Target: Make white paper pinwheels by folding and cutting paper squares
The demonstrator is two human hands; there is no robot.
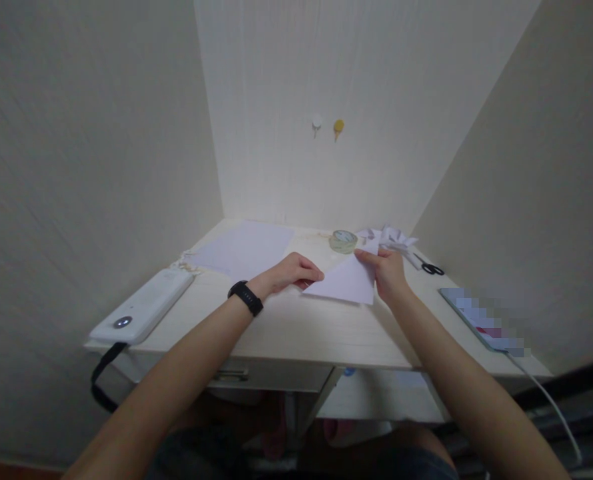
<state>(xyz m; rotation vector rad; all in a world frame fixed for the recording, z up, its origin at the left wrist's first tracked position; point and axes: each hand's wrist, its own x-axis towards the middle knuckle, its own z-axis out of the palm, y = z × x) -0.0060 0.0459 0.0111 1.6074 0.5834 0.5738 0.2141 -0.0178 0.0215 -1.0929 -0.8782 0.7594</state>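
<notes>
Between my hands is a white sheet of paper (349, 280) in a triangular shape, tilted a little above the desk. My left hand (296, 272), with a black watch on the wrist, pinches its left corner. At the opposite side, my right hand (386, 270) grips the paper's right edge, thumb on top and fingers behind. Just beyond the paper lies a roll of clear tape (343, 241). More white paper (246, 245) lies flat at the back left of the desk.
Crumpled or folded paper pieces (391, 238) and black-handled scissors (432, 269) lie at the back right. A tablet-like device (476, 320) with a white cable is at the right edge. A white device with a black strap (144, 308) stands at left. Walls enclose the white desk (286, 340).
</notes>
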